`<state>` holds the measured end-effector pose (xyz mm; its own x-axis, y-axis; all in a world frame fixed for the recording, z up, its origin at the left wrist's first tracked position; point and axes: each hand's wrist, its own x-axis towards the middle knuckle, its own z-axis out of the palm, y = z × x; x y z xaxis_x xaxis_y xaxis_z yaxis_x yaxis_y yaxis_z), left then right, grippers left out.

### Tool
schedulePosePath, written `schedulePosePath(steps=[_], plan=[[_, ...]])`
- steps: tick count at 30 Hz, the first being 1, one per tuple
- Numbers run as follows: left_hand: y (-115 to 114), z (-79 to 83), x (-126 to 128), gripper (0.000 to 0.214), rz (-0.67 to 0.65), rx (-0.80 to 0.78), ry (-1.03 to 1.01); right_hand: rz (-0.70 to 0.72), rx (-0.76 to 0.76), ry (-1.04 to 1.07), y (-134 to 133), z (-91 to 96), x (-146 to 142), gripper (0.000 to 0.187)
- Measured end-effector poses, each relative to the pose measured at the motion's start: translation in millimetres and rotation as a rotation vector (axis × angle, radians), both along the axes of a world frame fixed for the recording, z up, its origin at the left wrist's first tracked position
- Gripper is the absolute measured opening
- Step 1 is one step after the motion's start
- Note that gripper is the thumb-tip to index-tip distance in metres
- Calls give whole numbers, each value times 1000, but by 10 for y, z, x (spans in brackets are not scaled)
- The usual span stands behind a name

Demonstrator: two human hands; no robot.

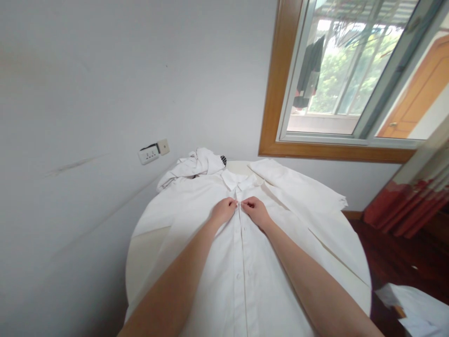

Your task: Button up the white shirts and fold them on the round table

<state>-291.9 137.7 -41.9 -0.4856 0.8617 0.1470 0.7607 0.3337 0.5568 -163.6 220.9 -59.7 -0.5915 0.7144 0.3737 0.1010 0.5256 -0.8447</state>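
Observation:
A white button-up shirt point(220, 262) lies spread face up on a round pale table point(147, 248), its collar point(236, 180) toward the wall and its sleeves out to the sides. My left hand point(225, 210) pinches the front edge of the shirt just below the collar. Close beside it, my right hand point(255, 211) pinches the opposite front edge, the fingertips of both hands nearly touching at the placket. Lower down, the two front edges lie side by side, with small buttons along them. Whether a button sits between my fingers is too small to tell.
A crumpled white cloth point(199, 164) lies at the table's far left edge, by the wall. A power strip point(149, 154) hangs on the wall. To the right are a wood-framed window point(271, 117), a red and beige curtain point(414, 196) and white material point(421, 306) low down.

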Motion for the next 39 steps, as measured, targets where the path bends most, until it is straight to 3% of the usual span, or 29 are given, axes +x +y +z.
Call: schedulePosePath(steps=[7,12,14,17,20,22,28,39], plan=[[43,-55,-15,32,3,29,-25,-5,23,0,-5,6,-7,19],[39,-25,14,29,18,16,101,74,49,-39,29,6,30,23],[35,-16,20,30,26,5,125,145,-59,-36,51,4,30,25],[39,-24,15,33,21,1,130,248,-372,22,72,21,-4,19],[54,-52,-8,34,18,10,129,258,-651,86,76,57,-54,7],[69,-74,-28,33,14,15,120,248,-722,91,76,76,-73,4],[98,-127,-73,30,-4,87,23,262,-665,50,68,109,-35,9],[11,-96,-79,23,-68,244,-281,245,-359,-14,47,130,-28,23]])
